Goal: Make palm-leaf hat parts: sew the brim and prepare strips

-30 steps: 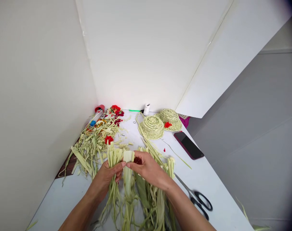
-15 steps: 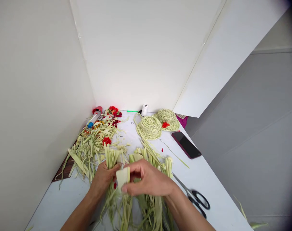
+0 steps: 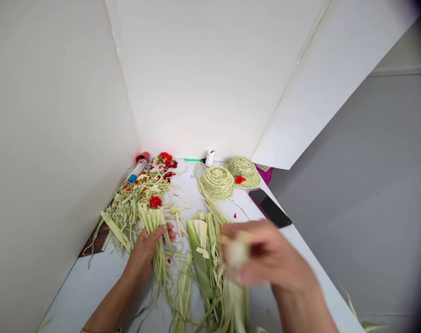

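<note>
White tabletop (image 3: 92, 300) | left hand (image 3: 143, 252) pressed around palm-leaf strips (image 3: 156, 240) | right hand (image 3: 275, 261) blurred, pinching pale scrap (image 3: 237, 252)

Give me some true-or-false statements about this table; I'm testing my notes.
The left hand holds a bunch of pale green leaf strips. True.
The right hand grips the white thread spool. False: it holds something pale and blurred; the spool stands at the table's far edge.
A woven hat sits beside another woven hat. True.
The phone lies screen down. False: its dark screen faces up.
</note>
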{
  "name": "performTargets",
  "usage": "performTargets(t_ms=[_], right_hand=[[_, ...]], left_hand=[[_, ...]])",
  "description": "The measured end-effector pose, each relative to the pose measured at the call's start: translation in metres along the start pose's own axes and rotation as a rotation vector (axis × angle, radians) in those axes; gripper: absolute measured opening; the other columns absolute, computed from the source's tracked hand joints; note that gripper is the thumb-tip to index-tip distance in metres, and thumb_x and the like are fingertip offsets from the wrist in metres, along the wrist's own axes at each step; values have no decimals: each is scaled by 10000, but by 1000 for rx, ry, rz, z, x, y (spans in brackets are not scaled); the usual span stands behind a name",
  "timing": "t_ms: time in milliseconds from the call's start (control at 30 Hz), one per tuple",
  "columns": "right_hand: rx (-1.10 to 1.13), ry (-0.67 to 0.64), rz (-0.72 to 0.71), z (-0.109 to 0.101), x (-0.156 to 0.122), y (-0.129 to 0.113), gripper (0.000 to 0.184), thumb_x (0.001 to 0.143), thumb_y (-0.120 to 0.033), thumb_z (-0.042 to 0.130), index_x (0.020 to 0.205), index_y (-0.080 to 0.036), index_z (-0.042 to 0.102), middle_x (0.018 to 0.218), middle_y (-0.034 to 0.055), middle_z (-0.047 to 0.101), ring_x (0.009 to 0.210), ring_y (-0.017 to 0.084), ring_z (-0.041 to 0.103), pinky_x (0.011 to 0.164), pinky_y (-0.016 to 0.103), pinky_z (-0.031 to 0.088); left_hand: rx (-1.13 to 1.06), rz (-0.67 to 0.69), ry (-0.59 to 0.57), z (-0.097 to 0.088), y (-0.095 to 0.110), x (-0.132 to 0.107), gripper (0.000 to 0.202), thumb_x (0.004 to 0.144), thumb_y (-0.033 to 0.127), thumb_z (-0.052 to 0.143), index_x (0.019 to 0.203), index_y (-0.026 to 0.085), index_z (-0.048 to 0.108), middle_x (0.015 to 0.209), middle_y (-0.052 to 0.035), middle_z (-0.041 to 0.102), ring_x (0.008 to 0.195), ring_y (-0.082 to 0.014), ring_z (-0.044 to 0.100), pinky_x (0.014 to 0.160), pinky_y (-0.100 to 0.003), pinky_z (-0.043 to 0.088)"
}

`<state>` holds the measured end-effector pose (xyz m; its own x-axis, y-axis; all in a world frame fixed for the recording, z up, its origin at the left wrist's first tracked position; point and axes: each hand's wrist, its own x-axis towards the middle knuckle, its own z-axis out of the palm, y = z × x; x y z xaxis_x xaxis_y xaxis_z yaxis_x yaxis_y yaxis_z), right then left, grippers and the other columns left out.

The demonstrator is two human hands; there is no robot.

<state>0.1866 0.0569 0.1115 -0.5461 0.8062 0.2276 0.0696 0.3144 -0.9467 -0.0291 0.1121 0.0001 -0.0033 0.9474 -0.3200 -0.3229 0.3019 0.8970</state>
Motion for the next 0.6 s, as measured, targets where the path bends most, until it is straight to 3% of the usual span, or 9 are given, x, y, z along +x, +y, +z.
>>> performTargets(t_ms=[100,167,300,433,600], right_hand=[[-39,135,180,8,34,34,231,843,-313,624,695,-175,512,611,-54,412,547,80,356,490,211,264],[-103,235,261,19,47,56,236,807,-253,630,661,-176,461,600,-63,379,560,79,327,504,212,238],[-11,232,265,28,51,77,181,782,-237,607,668,-169,484,611,-59,384,576,85,319,519,220,235],[119,180,263,21,49,78,131,791,-248,570,712,-156,522,621,-58,387,569,86,316,523,229,229],[100,248,264,27,52,81,98,766,-194,571,718,-173,488,625,-67,370,566,85,302,510,220,222]], left_hand=[[-4,48,-209,2,-1,-3,328,769,449,681,661,181,527,508,66,461,461,-83,393,465,-194,329],[38,86,-297,0,-3,-2,393,731,456,722,598,180,476,473,84,392,440,-63,304,452,-192,272],[221,81,-289,-2,-5,-3,412,677,444,766,576,188,459,448,91,350,445,-69,272,453,-208,231],[295,102,-287,0,-1,-7,427,742,455,692,532,198,422,451,81,347,452,-81,295,477,-223,264],[426,106,-240,4,4,-10,431,755,446,645,496,208,398,435,69,363,444,-93,324,467,-228,308]])
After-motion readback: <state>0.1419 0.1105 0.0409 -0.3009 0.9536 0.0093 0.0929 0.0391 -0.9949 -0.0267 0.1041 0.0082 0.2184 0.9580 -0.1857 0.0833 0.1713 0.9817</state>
